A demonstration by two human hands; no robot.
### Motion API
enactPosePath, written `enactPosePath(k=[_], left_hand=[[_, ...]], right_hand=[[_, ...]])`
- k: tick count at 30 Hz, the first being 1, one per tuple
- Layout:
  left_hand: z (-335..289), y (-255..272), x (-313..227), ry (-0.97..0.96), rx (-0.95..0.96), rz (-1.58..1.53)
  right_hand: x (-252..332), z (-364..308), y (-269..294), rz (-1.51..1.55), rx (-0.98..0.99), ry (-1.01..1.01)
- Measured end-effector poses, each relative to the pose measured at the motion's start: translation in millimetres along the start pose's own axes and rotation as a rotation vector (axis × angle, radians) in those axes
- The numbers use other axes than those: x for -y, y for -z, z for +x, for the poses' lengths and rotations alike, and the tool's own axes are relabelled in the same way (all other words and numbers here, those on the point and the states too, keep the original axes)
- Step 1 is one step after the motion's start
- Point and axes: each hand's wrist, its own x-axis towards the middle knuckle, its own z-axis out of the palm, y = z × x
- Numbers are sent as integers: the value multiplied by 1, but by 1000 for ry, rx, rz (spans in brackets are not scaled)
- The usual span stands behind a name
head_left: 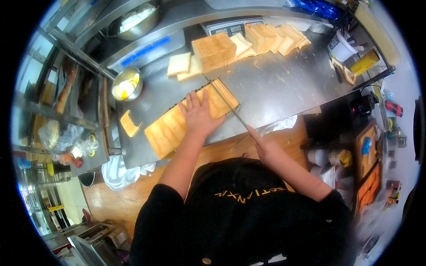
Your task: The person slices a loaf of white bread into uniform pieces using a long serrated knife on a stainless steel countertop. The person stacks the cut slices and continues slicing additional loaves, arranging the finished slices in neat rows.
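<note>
A long golden-crusted bread loaf (165,131) lies diagonally on the steel table. My left hand (199,116) rests on top of it, fingers spread and palm down. My right hand (267,150) grips the handle of a long bread knife (224,96). Its thin blade crosses the loaf near the right end, a narrow strip of bread standing beyond it. Along the loaf's far side runs a dark notched edge (176,104), mostly hidden by the bread. Left of the loaf lies a torn piece of crust (129,123).
Behind the loaf stand a bread block (214,49), pale slices (179,64) and leaning sliced bread (262,37), with a scale (230,29) behind. A metal bowl (127,84) sits at the left edge. A white tub (342,46) stands far right. Crumbs dot the steel table (284,82).
</note>
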Motion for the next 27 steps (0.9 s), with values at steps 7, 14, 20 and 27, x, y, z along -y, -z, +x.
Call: enactPosePath(k=[7, 14, 20, 27], left_hand=[[-2, 1, 1, -5, 6, 38], [0, -3, 2, 10, -40, 34], [-3, -2, 1, -17, -41, 61], [1, -1, 1, -7, -47, 28]], right_hand=[[18, 34, 6, -56, 26, -7], [12, 15, 14, -13, 112, -18], [25, 20, 29, -92, 201, -109], [15, 23, 16, 24, 149, -127]])
